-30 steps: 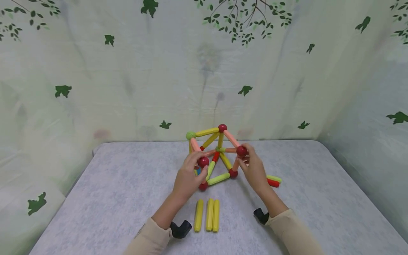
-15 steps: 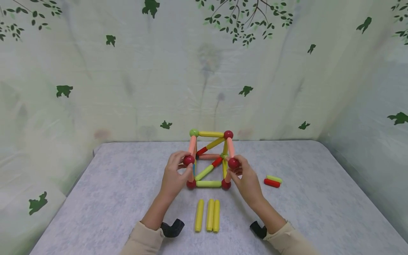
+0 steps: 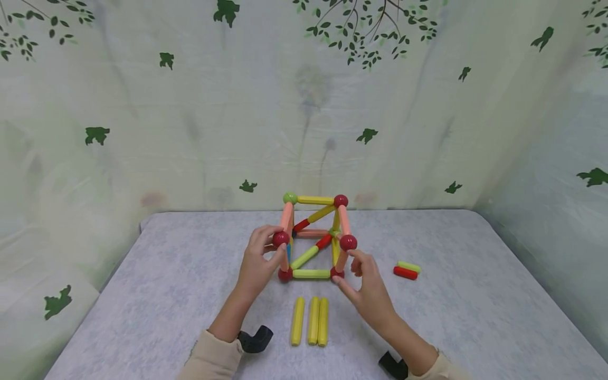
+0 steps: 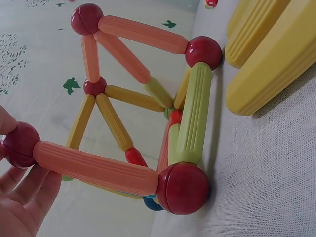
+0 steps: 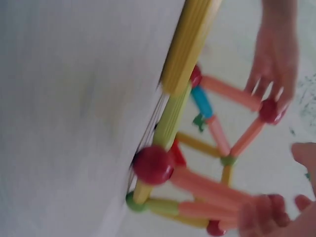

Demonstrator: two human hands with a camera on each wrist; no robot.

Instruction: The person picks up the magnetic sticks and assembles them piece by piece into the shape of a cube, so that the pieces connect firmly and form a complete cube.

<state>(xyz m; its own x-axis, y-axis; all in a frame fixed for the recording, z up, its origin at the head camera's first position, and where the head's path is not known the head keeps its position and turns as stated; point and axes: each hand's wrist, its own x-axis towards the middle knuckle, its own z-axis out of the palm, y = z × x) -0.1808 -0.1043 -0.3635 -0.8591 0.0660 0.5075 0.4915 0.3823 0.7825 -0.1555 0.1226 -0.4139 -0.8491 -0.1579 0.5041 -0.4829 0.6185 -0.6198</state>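
Observation:
A cube-like frame of magnetic rods (image 3: pixel 311 274) and balls stands on the table in front of me. My left hand (image 3: pixel 256 264) pinches the red ball (image 3: pixel 281 239) at its upper left front corner, thumb and fingers on either side. An orange rod (image 4: pixel 96 168) runs from that ball down to a lower red ball (image 4: pixel 183 188). My right hand (image 3: pixel 372 298) is spread beside the right front upright, with its thumb by the lower right red ball (image 3: pixel 337 273). The upper right red ball (image 3: pixel 348 242) sits just above its fingertips. Whether those fingers touch the frame I cannot tell.
Three yellow rods (image 3: pixel 313 321) lie in front of the frame, between the forearms. Off to the right lie a short green rod (image 3: pixel 409 266) and a short red rod (image 3: pixel 405 273). A patterned curtain (image 3: pixel 199 105) hangs behind the table (image 3: pixel 157 295).
The frame has turned to face me squarely and shifted slightly left. My right hand has let go of the upper right ball and moved down. The left hand keeps its hold.

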